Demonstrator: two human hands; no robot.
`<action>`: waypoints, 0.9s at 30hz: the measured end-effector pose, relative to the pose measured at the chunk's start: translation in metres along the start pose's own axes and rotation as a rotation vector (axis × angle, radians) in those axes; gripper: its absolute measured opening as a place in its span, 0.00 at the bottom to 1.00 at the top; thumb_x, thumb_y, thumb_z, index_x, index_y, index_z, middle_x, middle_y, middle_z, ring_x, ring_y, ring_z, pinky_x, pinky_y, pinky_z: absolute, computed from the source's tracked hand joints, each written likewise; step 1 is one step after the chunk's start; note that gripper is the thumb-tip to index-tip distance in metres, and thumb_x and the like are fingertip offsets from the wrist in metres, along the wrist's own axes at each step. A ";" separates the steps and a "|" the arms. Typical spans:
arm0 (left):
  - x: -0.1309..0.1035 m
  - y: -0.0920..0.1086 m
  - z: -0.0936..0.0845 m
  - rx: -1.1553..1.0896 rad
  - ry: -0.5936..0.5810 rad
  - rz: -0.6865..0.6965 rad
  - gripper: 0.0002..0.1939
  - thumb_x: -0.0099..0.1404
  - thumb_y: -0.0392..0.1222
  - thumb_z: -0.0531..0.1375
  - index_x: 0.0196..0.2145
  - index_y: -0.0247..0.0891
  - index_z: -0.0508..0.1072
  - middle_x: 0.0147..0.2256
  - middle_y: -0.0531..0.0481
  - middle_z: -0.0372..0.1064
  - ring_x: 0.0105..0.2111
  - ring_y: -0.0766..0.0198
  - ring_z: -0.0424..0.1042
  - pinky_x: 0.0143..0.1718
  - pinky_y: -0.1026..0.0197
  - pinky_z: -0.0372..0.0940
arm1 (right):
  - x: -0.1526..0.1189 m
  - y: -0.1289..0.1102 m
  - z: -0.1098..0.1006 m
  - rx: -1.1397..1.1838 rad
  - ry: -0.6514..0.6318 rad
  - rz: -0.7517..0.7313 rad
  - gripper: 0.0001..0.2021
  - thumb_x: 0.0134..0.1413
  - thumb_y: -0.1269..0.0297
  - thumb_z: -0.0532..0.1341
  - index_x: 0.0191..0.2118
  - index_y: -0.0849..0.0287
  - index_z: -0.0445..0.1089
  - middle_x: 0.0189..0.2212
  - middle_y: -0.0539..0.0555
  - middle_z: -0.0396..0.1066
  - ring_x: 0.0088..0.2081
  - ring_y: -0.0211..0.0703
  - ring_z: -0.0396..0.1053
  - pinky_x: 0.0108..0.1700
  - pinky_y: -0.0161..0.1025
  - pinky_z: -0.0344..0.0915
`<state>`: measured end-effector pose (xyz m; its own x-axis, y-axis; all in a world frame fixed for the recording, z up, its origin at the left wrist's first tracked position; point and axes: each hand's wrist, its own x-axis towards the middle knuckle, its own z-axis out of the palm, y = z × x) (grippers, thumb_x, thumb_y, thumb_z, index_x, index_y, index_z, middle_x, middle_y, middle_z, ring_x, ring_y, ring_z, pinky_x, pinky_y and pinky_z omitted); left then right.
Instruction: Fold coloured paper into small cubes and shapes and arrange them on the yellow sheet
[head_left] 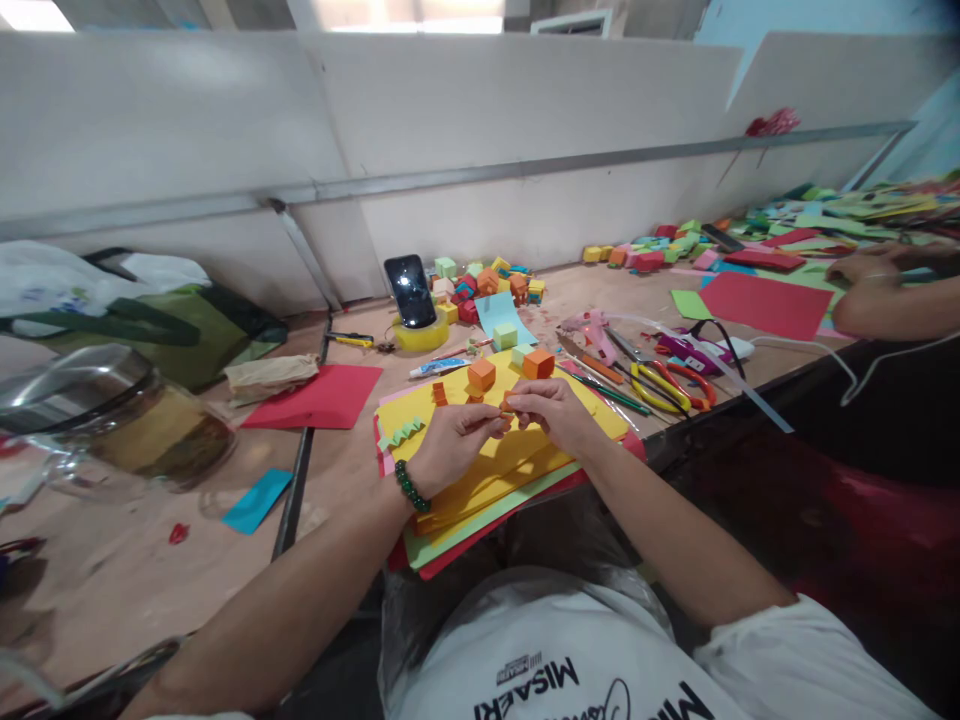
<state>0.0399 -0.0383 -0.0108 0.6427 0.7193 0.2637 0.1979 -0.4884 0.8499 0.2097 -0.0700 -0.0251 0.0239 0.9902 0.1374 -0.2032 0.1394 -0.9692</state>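
Between my left hand (459, 440) and my right hand (553, 410) is a small folded piece of orange paper (508, 403), pinched in the fingertips of both. Below them lies a stack of yellow paper (517, 470), with green and red sheets showing under its near edge. Just beyond my fingers sit an orange paper cube (481, 375), another orange cube (538, 363) that looks open on one side, and pale green cubes (505, 337). A zigzag-folded green strip (401, 433) rests left of my left wrist, which wears a dark green bead bracelet.
A phone (411, 290) leans upright on a yellow tape roll (421, 335), beside a heap of coloured paper cubes (487, 283). Scissors (649, 375), pliers (686, 385) and a pink glue gun (596, 335) lie right. A glass jar (150, 430) stands left. Another person's arm (877, 290) reaches in at far right.
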 end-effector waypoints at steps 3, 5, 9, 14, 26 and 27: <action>-0.002 0.005 0.000 0.070 0.016 0.047 0.09 0.60 0.41 0.58 0.29 0.38 0.78 0.28 0.49 0.78 0.29 0.62 0.74 0.33 0.65 0.68 | 0.001 0.001 -0.003 0.045 -0.015 0.053 0.09 0.35 0.60 0.69 0.20 0.60 0.73 0.18 0.46 0.64 0.19 0.29 0.57 0.21 0.29 0.58; -0.002 0.006 -0.001 0.099 0.031 0.081 0.09 0.59 0.42 0.58 0.28 0.38 0.78 0.28 0.48 0.78 0.28 0.63 0.74 0.31 0.65 0.67 | 0.001 0.000 -0.003 0.052 -0.025 0.044 0.09 0.36 0.59 0.69 0.20 0.60 0.73 0.18 0.46 0.63 0.19 0.29 0.58 0.21 0.29 0.59; -0.001 0.002 -0.001 0.056 0.043 0.084 0.09 0.60 0.42 0.58 0.30 0.37 0.77 0.28 0.48 0.78 0.29 0.63 0.75 0.32 0.65 0.68 | -0.003 -0.003 -0.001 -0.018 -0.065 -0.073 0.11 0.37 0.57 0.69 0.23 0.59 0.73 0.22 0.47 0.66 0.21 0.30 0.61 0.24 0.31 0.62; 0.001 -0.003 -0.001 -0.017 0.025 0.027 0.09 0.59 0.43 0.59 0.31 0.36 0.77 0.29 0.48 0.77 0.29 0.62 0.75 0.34 0.64 0.69 | -0.003 0.000 0.002 -0.235 0.008 -0.256 0.09 0.42 0.60 0.67 0.25 0.60 0.72 0.25 0.50 0.68 0.24 0.34 0.64 0.25 0.33 0.63; 0.005 -0.001 -0.006 -0.462 -0.056 -0.364 0.20 0.46 0.53 0.69 0.26 0.32 0.75 0.24 0.48 0.74 0.25 0.64 0.74 0.31 0.64 0.68 | -0.008 0.011 0.006 -0.636 0.072 -0.636 0.07 0.54 0.63 0.60 0.31 0.57 0.74 0.30 0.55 0.70 0.29 0.38 0.68 0.29 0.35 0.68; 0.005 -0.001 -0.007 -0.480 -0.049 -0.393 0.18 0.45 0.52 0.69 0.26 0.32 0.75 0.23 0.48 0.74 0.25 0.64 0.74 0.31 0.64 0.68 | -0.008 0.012 0.006 -0.671 0.069 -0.683 0.07 0.55 0.64 0.60 0.32 0.56 0.75 0.31 0.55 0.70 0.30 0.38 0.68 0.30 0.36 0.69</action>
<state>0.0378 -0.0307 -0.0068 0.6251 0.7709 -0.1220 0.0793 0.0928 0.9925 0.2015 -0.0762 -0.0369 -0.0086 0.6894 0.7243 0.4785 0.6389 -0.6024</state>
